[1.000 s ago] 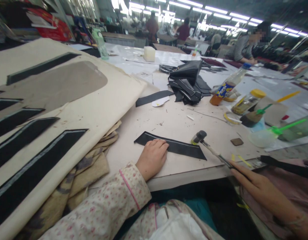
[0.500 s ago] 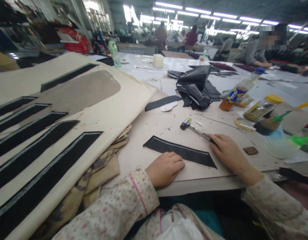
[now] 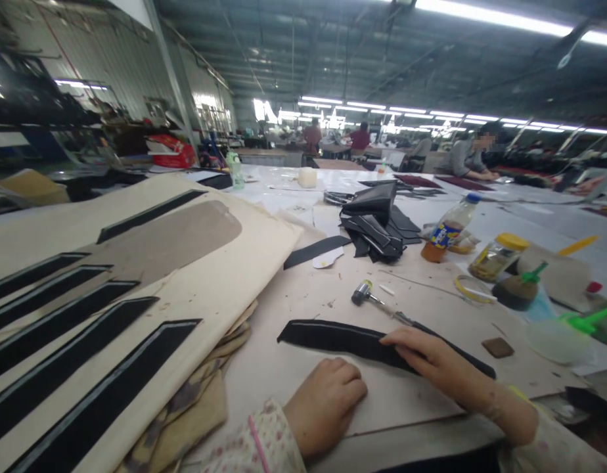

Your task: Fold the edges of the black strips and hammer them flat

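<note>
A long black strip (image 3: 333, 335) with a pale stitched edge lies on the worktable (image 3: 303, 368) in front of me. My right hand (image 3: 431, 358) lies over its right part, fingers closed on it and lifting that end slightly. Just in front of the strip, my left hand (image 3: 328, 401) rests on the table as a loose fist with nothing in it. A small hammer (image 3: 361, 293) lies on the table behind the strip, its handle pointing toward my right hand.
A large cream board (image 3: 224, 289) with several black strips on it covers the left. A pile of black pieces (image 3: 375, 226), a bottle (image 3: 449, 226), a yellow-lidded jar (image 3: 495, 256) and a glue pot with a green brush (image 3: 517, 292) stand to the right. Other people (image 3: 468, 157) work at far tables.
My right hand let go of the hammer, which now lies on the table, and took hold of the strip. My left hand slid off the strip. The view tilted upward.
</note>
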A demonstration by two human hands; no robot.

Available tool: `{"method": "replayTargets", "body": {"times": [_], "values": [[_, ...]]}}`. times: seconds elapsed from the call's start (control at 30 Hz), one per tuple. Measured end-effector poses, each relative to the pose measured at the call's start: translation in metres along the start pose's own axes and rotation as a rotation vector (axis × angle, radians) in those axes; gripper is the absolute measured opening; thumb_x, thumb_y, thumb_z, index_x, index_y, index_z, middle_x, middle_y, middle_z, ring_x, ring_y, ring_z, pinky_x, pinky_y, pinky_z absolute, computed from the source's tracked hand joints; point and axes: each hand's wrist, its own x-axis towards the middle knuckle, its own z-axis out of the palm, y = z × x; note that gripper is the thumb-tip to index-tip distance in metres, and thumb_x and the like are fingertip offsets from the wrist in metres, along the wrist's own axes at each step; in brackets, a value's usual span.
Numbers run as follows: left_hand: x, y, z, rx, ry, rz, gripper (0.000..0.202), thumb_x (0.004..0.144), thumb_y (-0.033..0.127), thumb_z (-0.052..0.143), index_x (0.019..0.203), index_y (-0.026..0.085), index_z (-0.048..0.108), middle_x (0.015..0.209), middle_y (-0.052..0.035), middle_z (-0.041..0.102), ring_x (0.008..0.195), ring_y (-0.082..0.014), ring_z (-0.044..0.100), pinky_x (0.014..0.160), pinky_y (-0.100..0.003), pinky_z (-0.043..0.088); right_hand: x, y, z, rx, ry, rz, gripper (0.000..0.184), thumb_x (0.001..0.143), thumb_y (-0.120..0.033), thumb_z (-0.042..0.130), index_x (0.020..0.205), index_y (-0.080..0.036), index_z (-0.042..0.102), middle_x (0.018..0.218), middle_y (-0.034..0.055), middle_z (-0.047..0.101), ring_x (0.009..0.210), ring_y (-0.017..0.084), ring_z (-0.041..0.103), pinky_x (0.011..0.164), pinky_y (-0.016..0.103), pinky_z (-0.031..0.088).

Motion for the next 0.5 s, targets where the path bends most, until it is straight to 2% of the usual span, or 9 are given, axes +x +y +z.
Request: {"method": "replayTargets", "body": {"times": [0.07, 0.17, 0.27, 0.37, 0.43, 0.5], "values": [[0.000, 0.000, 0.001, -0.020, 0.007, -0.005, 0.010, 0.084, 0.016, 0.049, 0.092, 0.020, 0.055, 0.097, -0.0023, 0.059, 0.091, -0.0176, 0.050, 0.081, -0.029, 0.041, 0.009, -0.001, -0.010, -0.006, 0.083, -0.052, 0.030, 0.089, -0.028, 0.037, 0.101, -0.021, 0.064, 0.102, 0.0065, 0.064, 0.099, 0.018, 0.058, 0.091, 0.032, 0.045], [0.000, -0.001, 0.001, -0.044, 0.011, -0.006, 0.010, 0.084, 0.016, 0.049, 0.091, 0.020, 0.054, 0.097, -0.0019, 0.059, 0.091, -0.0169, 0.050, 0.083, -0.029, 0.041, 0.033, 0.005, -0.030, -0.018, 0.283, -0.037, 0.029, 0.086, -0.031, 0.040, 0.099, -0.020, 0.064, 0.102, 0.0062, 0.065, 0.098, 0.019, 0.059, 0.090, 0.033, 0.045], [0.000, -0.003, 0.001, -0.044, -0.004, -0.003, 0.011, 0.083, 0.015, 0.049, 0.091, 0.020, 0.054, 0.098, -0.0020, 0.059, 0.091, -0.0165, 0.050, 0.082, -0.028, 0.041, 0.069, 0.022, -0.061, -0.024, 0.495, 0.056, 0.032, 0.082, -0.036, 0.045, 0.101, -0.018, 0.065, 0.103, 0.0058, 0.065, 0.098, 0.021, 0.059, 0.092, 0.036, 0.044], [0.002, -0.006, 0.005, -0.027, -0.026, 0.005, 0.015, 0.080, 0.014, 0.051, 0.093, 0.021, 0.055, 0.098, -0.0020, 0.059, 0.091, -0.0164, 0.051, 0.082, -0.028, 0.041, 0.110, 0.043, -0.104, -0.007, 0.605, 0.232, 0.041, 0.080, -0.038, 0.044, 0.110, -0.016, 0.062, 0.093, 0.0068, 0.068, 0.085, 0.022, 0.062, 0.081, 0.039, 0.049], [0.004, -0.009, 0.010, -0.003, -0.033, 0.025, 0.017, 0.079, 0.017, 0.052, 0.095, 0.022, 0.056, 0.099, -0.0012, 0.060, 0.091, -0.0160, 0.052, 0.081, -0.028, 0.041, 0.134, 0.055, -0.128, -0.147, 0.637, 0.196, 0.041, 0.078, -0.039, 0.045, 0.105, -0.014, 0.064, 0.092, 0.0086, 0.067, 0.087, 0.024, 0.062, 0.081, 0.041, 0.049], [0.007, -0.014, 0.016, 0.035, -0.045, 0.059, 0.017, 0.080, 0.022, 0.054, 0.097, 0.022, 0.057, 0.099, -0.0004, 0.061, 0.091, -0.0156, 0.053, 0.080, -0.028, 0.040, 0.150, 0.060, -0.139, -0.190, 0.709, 0.139, 0.038, 0.076, -0.037, 0.046, 0.099, -0.013, 0.065, 0.104, 0.0132, 0.063, 0.106, 0.029, 0.054, 0.094, 0.047, 0.039]]}}
